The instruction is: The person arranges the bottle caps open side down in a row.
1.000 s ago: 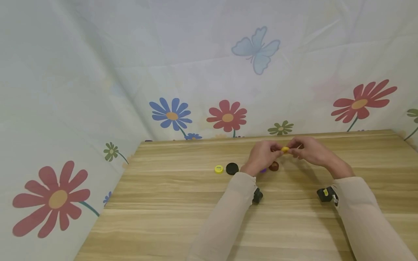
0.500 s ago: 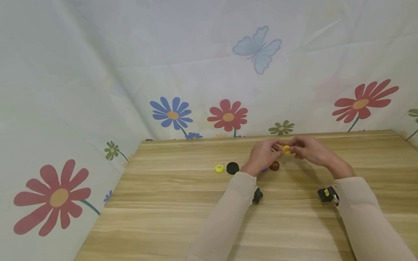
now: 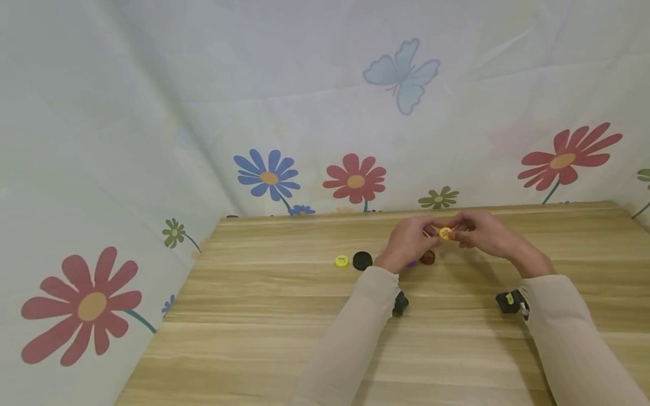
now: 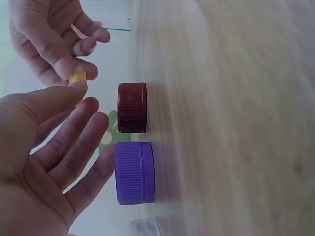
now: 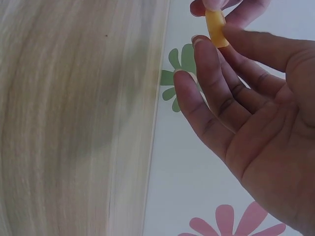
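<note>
Above the back of the wooden table, my left hand (image 3: pixel 410 239) and right hand (image 3: pixel 482 231) pinch one small yellow-orange bottle cap (image 3: pixel 445 233) between thumbs and fingers. Its printed round face shows in the head view. From the right wrist, the cap (image 5: pixel 215 28) is seen edge-on, with a thumb against its side. Below the left hand, a ribbed dark red-brown bottle cap (image 4: pixel 132 108) and a larger purple one (image 4: pixel 134 173) stand in a row on the table. In the head view the left hand and wrist hide most of the purple cap (image 3: pixel 411 263).
A black cap (image 3: pixel 363 260) and a bright yellow cap (image 3: pixel 342 261) lie left of the left wrist. A clear whitish cap (image 4: pixel 146 227) shows at the lower edge of the left wrist view. A flower-printed cloth (image 3: pixel 304 124) hangs behind the table (image 3: pixel 264 316).
The yellow-orange cap has turned between the fingers, from nearly edge-on to showing its printed face. Both hands stay almost in place, and the caps on the table have not moved.
</note>
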